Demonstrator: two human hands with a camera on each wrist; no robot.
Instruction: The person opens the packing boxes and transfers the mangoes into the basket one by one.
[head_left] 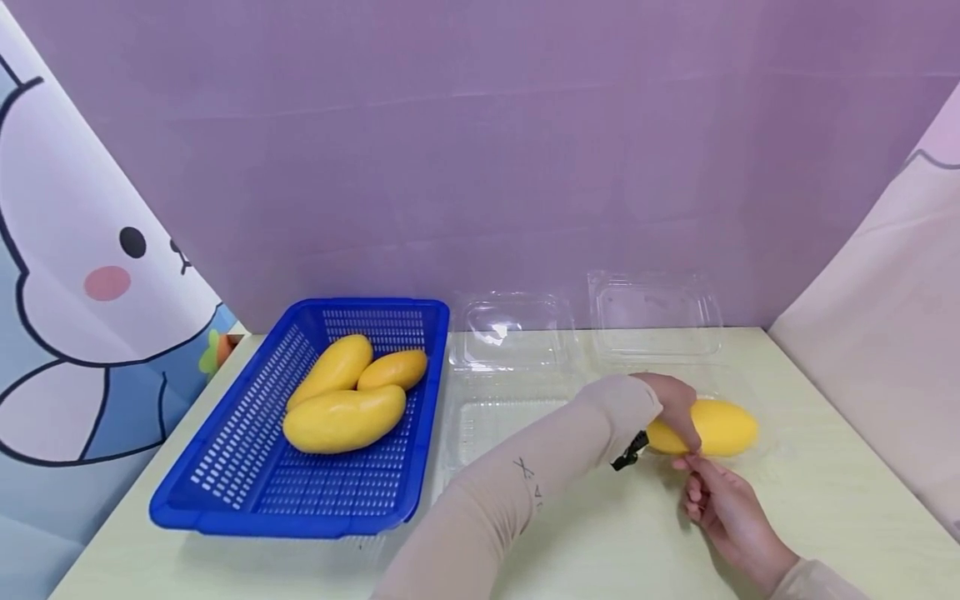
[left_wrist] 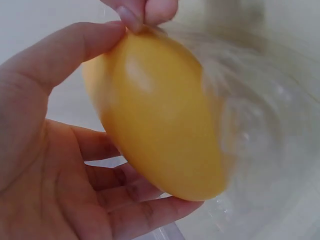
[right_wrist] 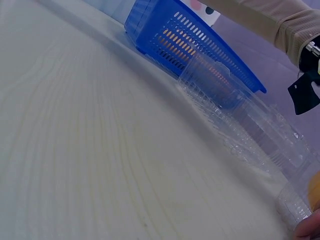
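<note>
A yellow mango (head_left: 723,427) is at the right of the table, over a clear plastic clamshell box. My left hand (head_left: 677,408) grips it, thumb on the near side and fingers curled beneath, as the left wrist view shows. My right hand (head_left: 731,521) comes from the near side, its thumb and forefinger pinching at the mango's edge beside the left thumb. Its other fingers are curled in. Those pinching fingertips (left_wrist: 162,10) touch the mango's tip (left_wrist: 150,110) in the left wrist view. The box's clear lid (head_left: 654,312) stands open behind.
A blue plastic basket (head_left: 431,442) at the left holds several more mangoes (head_left: 345,419). Between it and my left arm lies another clear clamshell box (head_left: 487,425), its lid (head_left: 513,333) raised at the back. A purple cloth (head_left: 465,167) backs the table.
</note>
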